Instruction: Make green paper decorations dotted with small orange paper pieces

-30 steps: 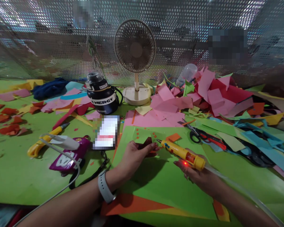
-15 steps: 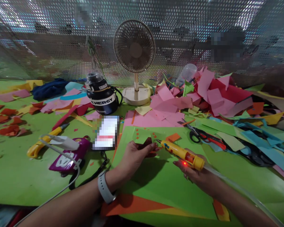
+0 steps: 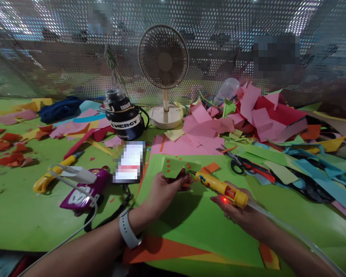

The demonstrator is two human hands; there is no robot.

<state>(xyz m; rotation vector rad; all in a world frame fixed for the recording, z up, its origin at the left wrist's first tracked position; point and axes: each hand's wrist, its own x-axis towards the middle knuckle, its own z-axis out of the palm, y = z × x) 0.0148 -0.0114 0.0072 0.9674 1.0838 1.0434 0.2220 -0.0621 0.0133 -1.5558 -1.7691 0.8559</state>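
Observation:
My left hand [image 3: 164, 192] is closed in a pinch on a small dark red paper piece [image 3: 181, 174], above a stack of green paper [image 3: 207, 227]. A yellow pen-like tool [image 3: 219, 186] with a red light and a pale cord lies in my right hand [image 3: 239, 211], its fingers wrapped round it from below. The tool's dark tip points left, close to my left fingertips. Just behind my left hand is a light green piece [image 3: 173, 165] with small orange bits on it. An orange scrap [image 3: 211, 168] rests behind the tool.
A phone [image 3: 129, 161], a purple device [image 3: 88, 190] and a yellow cutter [image 3: 56, 173] lie on the left. Behind stand a black bottle [image 3: 123, 119] and a fan [image 3: 165, 111]. Scissors [image 3: 242, 165] and heaped paper scraps [image 3: 262, 119] are at the right.
The tool has moved very slightly left and its tip is a little lower. The paper piece at my left fingertips has shifted slightly; my left hand still pinches it.

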